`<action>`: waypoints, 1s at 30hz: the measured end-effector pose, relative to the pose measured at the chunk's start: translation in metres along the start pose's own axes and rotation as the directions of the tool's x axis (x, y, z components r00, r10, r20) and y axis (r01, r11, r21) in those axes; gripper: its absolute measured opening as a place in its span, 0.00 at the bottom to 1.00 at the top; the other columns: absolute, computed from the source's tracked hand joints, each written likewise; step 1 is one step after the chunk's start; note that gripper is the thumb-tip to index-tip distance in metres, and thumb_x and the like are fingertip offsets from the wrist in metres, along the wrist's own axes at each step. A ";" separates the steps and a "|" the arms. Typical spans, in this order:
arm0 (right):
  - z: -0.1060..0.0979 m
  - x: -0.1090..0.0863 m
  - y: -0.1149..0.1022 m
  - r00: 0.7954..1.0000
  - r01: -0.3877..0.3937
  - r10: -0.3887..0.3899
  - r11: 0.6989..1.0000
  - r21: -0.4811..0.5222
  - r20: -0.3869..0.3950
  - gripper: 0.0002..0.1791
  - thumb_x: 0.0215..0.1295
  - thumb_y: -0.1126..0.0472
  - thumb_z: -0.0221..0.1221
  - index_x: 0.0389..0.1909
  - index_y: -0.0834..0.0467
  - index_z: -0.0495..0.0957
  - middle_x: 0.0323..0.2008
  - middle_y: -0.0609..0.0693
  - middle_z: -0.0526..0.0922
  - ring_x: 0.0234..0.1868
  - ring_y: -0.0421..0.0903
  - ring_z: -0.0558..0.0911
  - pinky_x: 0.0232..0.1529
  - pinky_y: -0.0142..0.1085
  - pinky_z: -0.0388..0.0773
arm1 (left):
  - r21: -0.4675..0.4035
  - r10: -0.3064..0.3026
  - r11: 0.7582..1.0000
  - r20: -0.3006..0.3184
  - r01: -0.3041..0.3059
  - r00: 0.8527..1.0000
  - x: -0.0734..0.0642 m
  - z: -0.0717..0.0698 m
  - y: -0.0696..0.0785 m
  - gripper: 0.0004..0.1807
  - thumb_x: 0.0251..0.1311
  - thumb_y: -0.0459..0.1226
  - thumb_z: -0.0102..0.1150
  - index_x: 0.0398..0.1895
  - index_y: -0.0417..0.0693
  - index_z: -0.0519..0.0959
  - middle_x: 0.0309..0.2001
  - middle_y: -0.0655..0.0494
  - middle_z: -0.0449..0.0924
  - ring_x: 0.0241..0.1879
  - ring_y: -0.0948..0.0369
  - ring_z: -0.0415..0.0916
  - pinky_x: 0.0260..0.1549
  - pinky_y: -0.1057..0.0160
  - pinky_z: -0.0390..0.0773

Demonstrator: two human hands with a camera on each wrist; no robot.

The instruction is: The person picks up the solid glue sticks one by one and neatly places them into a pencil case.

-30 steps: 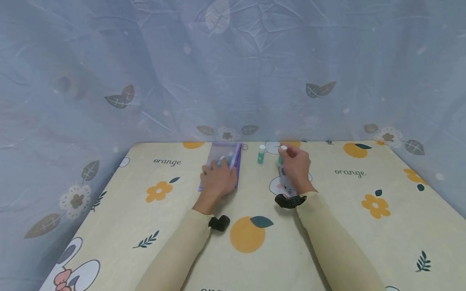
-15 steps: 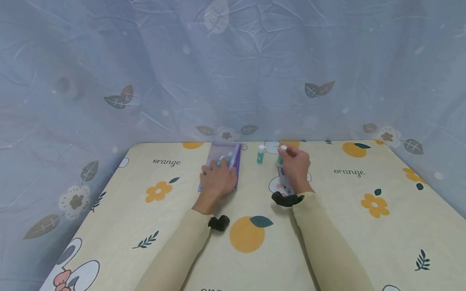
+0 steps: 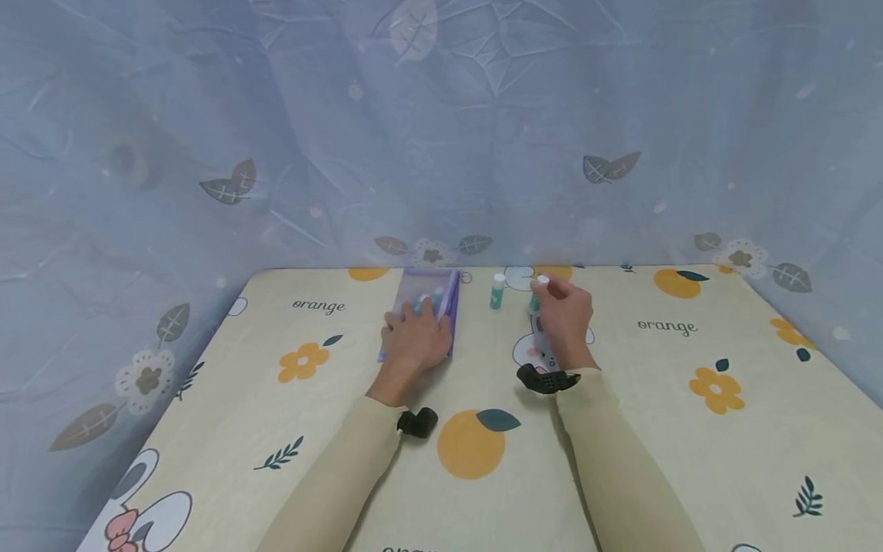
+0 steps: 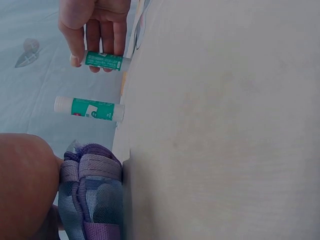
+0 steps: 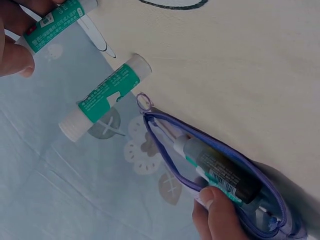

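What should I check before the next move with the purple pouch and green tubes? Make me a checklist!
1. Purple pouch unzipped: ok, its mouth gapes open.
2. Left hand on the pouch: ok.
3. Right hand free to pick something up: not ok, it holds a green tube.
4. Other green tube standing steadily: ok, it's upright on the table, apart from both hands.
5. Enough room inside: cannot tell, things already lie in there.
6. Held tube off the table: cannot tell from these views.
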State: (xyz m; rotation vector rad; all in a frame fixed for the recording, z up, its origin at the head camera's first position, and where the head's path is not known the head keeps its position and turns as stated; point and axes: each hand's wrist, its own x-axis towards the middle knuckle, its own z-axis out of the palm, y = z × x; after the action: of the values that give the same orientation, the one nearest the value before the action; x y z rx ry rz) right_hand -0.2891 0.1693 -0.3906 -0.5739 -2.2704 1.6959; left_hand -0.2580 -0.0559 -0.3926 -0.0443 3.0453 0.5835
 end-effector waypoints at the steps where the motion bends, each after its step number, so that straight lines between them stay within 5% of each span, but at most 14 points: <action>1: 0.000 0.000 0.000 1.000 -0.002 0.002 1.000 0.001 0.001 0.25 0.78 0.49 0.61 0.72 0.50 0.78 0.71 0.51 0.80 0.71 0.49 0.75 0.73 0.49 0.73 | 0.001 0.000 1.000 -0.001 0.000 1.000 0.000 0.000 0.000 0.35 0.82 0.55 0.35 0.82 0.47 0.59 0.71 0.31 0.66 0.65 0.31 0.65 0.63 0.36 0.69; 25: -0.003 -0.002 -0.001 1.000 0.003 -0.002 0.999 -0.046 0.023 0.26 0.79 0.50 0.60 0.74 0.51 0.76 0.70 0.53 0.80 0.70 0.52 0.76 0.74 0.50 0.72 | -0.013 0.008 1.000 -0.011 -0.008 1.000 -0.002 -0.001 0.000 0.34 0.81 0.54 0.36 0.81 0.45 0.60 0.70 0.31 0.66 0.65 0.30 0.65 0.63 0.35 0.69; 30: -0.006 0.000 -0.004 1.000 -0.007 0.008 0.999 -0.033 0.020 0.26 0.78 0.51 0.61 0.73 0.51 0.77 0.69 0.53 0.81 0.66 0.51 0.76 0.67 0.47 0.75 | -0.013 0.009 1.000 -0.015 -0.009 1.000 -0.002 -0.002 0.000 0.34 0.81 0.54 0.36 0.81 0.45 0.60 0.70 0.31 0.67 0.64 0.31 0.65 0.63 0.35 0.69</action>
State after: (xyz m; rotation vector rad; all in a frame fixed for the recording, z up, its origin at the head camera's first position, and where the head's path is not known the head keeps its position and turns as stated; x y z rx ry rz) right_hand -0.2871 0.1733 -0.3856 -0.5758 -2.3165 1.6781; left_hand -0.2564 -0.0566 -0.3908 -0.0356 3.0578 0.6064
